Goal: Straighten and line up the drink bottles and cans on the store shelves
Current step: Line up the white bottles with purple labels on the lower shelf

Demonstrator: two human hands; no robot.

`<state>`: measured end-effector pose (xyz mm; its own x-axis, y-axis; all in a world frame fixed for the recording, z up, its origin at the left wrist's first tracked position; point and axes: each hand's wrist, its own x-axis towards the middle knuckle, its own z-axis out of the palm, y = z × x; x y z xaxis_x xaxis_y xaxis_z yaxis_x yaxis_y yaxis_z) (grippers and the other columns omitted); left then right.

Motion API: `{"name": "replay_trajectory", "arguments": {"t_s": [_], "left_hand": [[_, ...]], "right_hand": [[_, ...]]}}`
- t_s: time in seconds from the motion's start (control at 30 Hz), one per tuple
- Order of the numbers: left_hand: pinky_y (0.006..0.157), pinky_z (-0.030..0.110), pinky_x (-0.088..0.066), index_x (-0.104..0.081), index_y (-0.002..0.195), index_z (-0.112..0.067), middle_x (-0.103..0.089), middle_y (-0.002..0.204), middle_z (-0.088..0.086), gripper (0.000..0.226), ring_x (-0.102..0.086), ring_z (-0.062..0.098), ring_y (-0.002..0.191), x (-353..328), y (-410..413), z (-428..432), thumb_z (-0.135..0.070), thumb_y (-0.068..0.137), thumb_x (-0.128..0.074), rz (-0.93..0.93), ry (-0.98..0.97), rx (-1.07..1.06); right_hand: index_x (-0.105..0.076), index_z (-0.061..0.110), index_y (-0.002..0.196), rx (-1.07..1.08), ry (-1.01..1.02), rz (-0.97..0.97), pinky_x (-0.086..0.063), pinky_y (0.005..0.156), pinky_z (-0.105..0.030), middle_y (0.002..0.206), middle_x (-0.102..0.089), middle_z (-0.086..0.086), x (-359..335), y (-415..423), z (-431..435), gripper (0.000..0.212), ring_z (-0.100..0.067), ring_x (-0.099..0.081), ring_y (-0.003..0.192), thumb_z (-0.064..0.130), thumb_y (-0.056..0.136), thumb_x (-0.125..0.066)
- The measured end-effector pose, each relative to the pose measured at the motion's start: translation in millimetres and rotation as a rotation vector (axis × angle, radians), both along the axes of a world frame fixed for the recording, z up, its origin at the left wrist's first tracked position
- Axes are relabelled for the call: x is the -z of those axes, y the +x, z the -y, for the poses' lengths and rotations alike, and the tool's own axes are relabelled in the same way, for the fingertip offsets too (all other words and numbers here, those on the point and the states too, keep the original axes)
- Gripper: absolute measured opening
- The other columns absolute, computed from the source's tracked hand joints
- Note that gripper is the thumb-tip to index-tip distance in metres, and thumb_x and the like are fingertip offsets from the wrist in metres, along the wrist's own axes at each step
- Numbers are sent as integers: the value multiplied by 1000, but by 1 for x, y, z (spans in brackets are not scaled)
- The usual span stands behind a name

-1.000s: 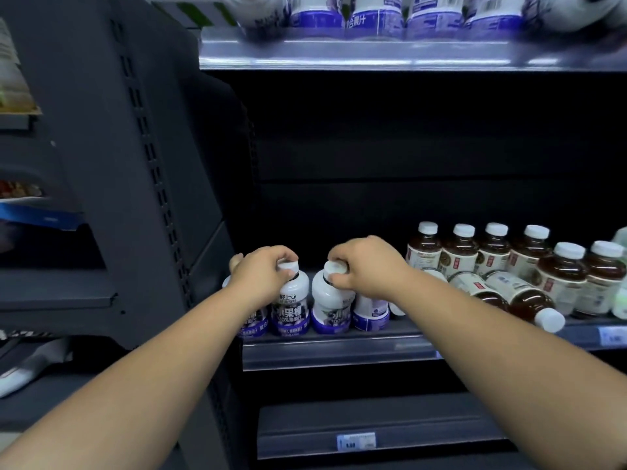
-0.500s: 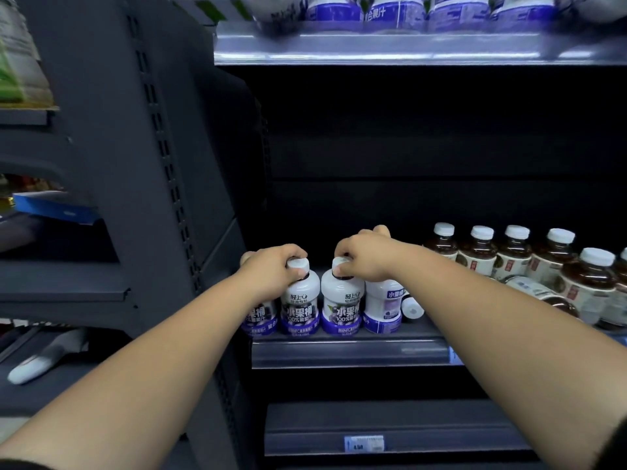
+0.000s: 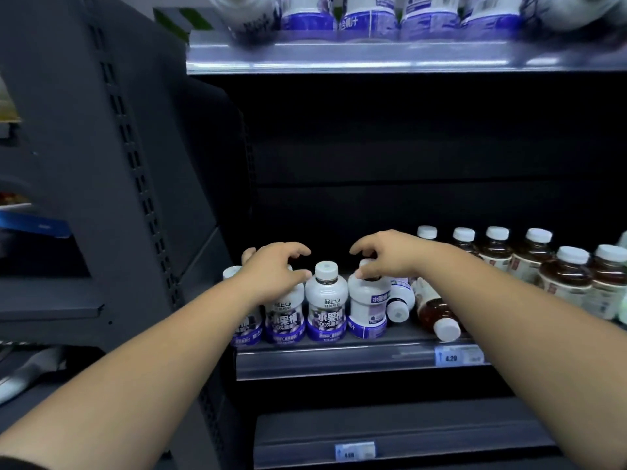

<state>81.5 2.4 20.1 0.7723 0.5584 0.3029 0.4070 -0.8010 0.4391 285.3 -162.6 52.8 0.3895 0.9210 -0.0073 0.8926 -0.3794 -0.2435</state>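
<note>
Head cam, the only view here: both arms are reaching into the dark cooler toward the middle shelf (image 3: 322,362), where the little white-and-purple juice bottles stand in a row right at the front lip, left end. The left hand (image 3: 271,271) is hovering claw-style over the second juice bottle (image 3: 284,320). Its thumb and index finger are curved but spread apart with a clear gap, not pinching anything I can see. The cap is hidden under the palm, so can't tell if there's contact. The third juice bottle (image 3: 326,301) stands upright on its own between the two hands, label facing out. The right hand (image 3: 390,256) is over the fourth juice bottle (image 3: 368,308). Its index finger is arched up and away and its thumb is resting at the neck, with the rest of the fingers hidden behind the hand. That bottle is upright but turned, label off to the side. Just right of it a tipped juice bottle (image 3: 402,300) lies cap-forward, and beside that a tipped tea bottle (image 3: 434,312) is also on its side, under the right forearm. Further right, the upright tea bottles (image 3: 565,283) stand in rows. There's a price tag (image 3: 458,357) on the shelf edge, and more purple bottles (image 3: 368,22) are up on the top shelf (image 3: 339,57), blurry.
</note>
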Motion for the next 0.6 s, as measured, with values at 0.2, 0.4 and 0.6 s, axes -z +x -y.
{"name": "replay_trajectory", "arguments": {"t_s": [0.2, 0.4, 0.6], "left_hand": [[111, 38, -27, -59, 121, -47, -63, 119, -19, 48, -53, 11, 120, -7, 32, 21, -64, 77, -65, -131, 7, 89], [100, 40, -46, -60, 121, -45, -63, 119, -15, 45, -57, 16, 114, -4, 37, 22, -54, 78, -71, -191, -77, 93], [92, 38, -52, -62, 118, -44, -64, 112, -16, 44, -61, 9, 101, -3, 35, 18, -52, 77, -75, -174, -116, 106]], "right_hand": [[-63, 40, 121, -37, -6, -127, -41, 73, -18, 103, -58, 22, 7, 15, 10, 33, -4, -58, 98, 33, 89, -69], [-62, 33, 120, -12, 40, -82, -51, 84, -32, 112, -61, 12, 19, 8, 4, 47, -13, -59, 101, 51, 78, -74], [-63, 36, 124, -47, 73, -346, -50, 94, -29, 123, -62, 14, 12, 9, 8, 46, -6, -59, 110, 19, 83, -74]]}}
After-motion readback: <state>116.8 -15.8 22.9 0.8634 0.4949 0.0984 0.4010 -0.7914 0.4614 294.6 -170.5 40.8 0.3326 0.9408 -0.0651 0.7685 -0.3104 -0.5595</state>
